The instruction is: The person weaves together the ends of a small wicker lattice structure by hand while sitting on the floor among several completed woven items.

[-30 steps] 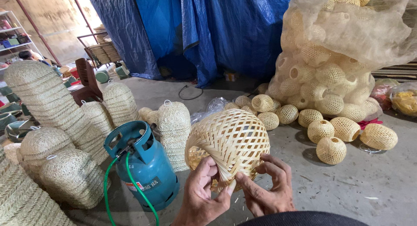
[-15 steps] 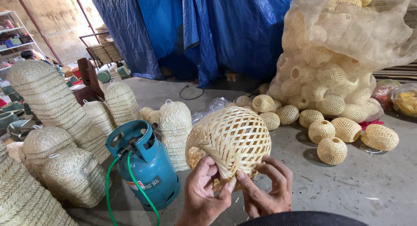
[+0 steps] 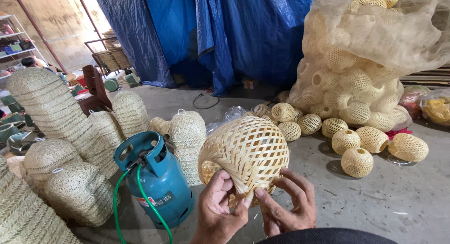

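Leftmost on the concrete floor stand stacked woven covers (image 3: 44, 108), then a teal gas cylinder (image 3: 157, 178) with green hose. At centre, left hand (image 3: 220, 211) and right hand (image 3: 288, 206) pinch the round open-weave bamboo shade (image 3: 246, 155), its opening facing left. Further right, loose shades (image 3: 356, 141) lie near a netted heap (image 3: 370, 61).

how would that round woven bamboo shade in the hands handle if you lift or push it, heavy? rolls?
The round open-weave bamboo shade is probably light for its size: it is hollow lattice, and the left hand and right hand support it at its lower edge. It likely flexes slightly and could crush if squeezed. Set on the concrete floor, its rounded body would probably roll.
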